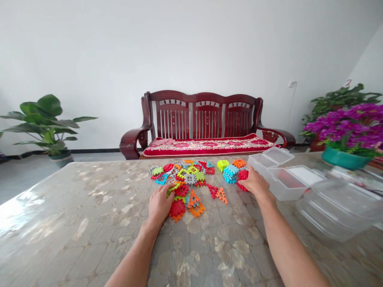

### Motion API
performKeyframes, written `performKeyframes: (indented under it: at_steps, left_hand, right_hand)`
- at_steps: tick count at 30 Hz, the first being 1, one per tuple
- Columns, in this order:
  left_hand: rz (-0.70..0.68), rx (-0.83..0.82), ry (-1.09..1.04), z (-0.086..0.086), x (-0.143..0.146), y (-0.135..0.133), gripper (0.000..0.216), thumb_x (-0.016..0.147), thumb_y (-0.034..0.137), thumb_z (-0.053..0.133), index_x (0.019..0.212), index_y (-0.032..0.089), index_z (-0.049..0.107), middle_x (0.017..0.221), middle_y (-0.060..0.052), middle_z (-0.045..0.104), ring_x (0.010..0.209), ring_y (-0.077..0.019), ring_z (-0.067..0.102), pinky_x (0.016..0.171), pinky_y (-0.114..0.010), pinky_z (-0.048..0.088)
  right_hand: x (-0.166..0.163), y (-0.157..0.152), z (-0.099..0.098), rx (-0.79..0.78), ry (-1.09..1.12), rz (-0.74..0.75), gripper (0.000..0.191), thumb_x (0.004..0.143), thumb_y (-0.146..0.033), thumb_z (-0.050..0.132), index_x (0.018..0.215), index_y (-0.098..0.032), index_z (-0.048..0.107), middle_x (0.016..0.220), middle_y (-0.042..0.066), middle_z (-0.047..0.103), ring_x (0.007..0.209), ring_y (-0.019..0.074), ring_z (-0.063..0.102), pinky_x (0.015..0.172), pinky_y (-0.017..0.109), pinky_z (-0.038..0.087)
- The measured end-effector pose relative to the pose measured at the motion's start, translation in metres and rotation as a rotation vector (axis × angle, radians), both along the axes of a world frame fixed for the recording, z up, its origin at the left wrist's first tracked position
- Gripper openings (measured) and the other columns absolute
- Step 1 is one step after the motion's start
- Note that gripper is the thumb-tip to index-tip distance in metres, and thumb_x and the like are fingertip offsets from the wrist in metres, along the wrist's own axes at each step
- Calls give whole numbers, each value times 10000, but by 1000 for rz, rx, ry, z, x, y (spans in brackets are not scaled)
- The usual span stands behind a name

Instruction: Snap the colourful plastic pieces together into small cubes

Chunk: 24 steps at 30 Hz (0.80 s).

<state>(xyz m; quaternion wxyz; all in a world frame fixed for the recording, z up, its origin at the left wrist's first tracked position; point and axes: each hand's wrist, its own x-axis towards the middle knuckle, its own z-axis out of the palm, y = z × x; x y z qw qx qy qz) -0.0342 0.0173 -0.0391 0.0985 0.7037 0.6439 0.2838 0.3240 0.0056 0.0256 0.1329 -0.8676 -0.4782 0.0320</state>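
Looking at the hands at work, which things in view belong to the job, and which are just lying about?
Seem to belong:
left hand, at the interlocking plastic tile pile
right hand, at the red tile stack
blue stack, orange stack, yellow-green stack
clear plastic box (perhaps)

Apparently unrelated:
wooden bench
patterned cushion
purple flowers in a teal pot
left-side potted plant

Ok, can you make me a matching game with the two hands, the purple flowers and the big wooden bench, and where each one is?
Things
1. Left hand
2. Right hand
3. Bright purple flowers
4. Dark red wooden bench

Places
A. Beyond the far edge of the grey-brown patterned table
B. At the red stack of toothed plastic pieces
C. In the round teal bowl
D. At the mixed-colour heap of toothed plastic pieces

Right pairs: 1-D, 2-B, 3-C, 4-A
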Motion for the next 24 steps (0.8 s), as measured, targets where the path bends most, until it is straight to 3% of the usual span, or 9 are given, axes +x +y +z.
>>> performKeyframes:
  at_steps: [8, 12, 15, 18, 21, 24]
  left_hand:
    - [5, 15, 16, 2, 0, -1, 321, 859, 314, 473, 1130, 282, 643, 1147, -29, 672, 1040, -215, 611, 899, -328, 440]
    - [5, 21, 21, 0, 0, -1, 316, 856, 308, 475, 1121, 280, 643, 1148, -24, 670, 1046, -213, 609, 907, -323, 435]
    - [2, 23, 6, -2, -1, 0, 312, 856, 311, 478, 1119, 278, 640, 1150, -23, 667, 1047, -208, 607, 916, -322, 430]
    - [-1, 19, 5, -2, -1, 1, 310, 857, 317, 482, 1119, 284, 643, 1147, -20, 669, 1047, -201, 606, 921, -318, 427]
    - [-1, 18, 8, 0, 0, 0, 310, 861, 313, 477, 1122, 285, 642, 1148, -20, 670, 1056, -197, 604, 928, -314, 423]
    - [0, 13, 10, 2, 0, 0, 315, 862, 314, 475, 1128, 278, 639, 1139, -28, 671, 1037, -203, 609, 916, -319, 428]
  right_hand:
    - [-5, -6, 8, 54, -55, 40, 839, 661, -507, 678, 1388, -233, 360, 1249, 161, 555, 1129, 368, 530, 820, 466, 461]
    - [-13, -7, 20, 312, -120, 81, 649, 742, -485, 618, 1312, -207, 481, 1216, 161, 584, 1118, 344, 527, 867, 451, 437]
    - [-30, -3, 20, 479, -41, 258, 434, 805, -382, 562, 1211, -229, 574, 1134, 94, 647, 1044, 253, 579, 879, 370, 441]
    - [-58, 2, 5, 450, 107, 490, 305, 813, -286, 538, 1094, -239, 646, 1036, 41, 693, 956, 190, 619, 845, 301, 458]
    - [-87, 5, -18, 339, 98, 683, 247, 802, -245, 557, 1012, -223, 685, 1037, 50, 693, 990, 191, 608, 887, 296, 435]
    - [-108, 6, -38, 298, 44, 759, 228, 824, -246, 561, 1014, -211, 683, 1048, 59, 679, 1039, 195, 575, 926, 300, 404]
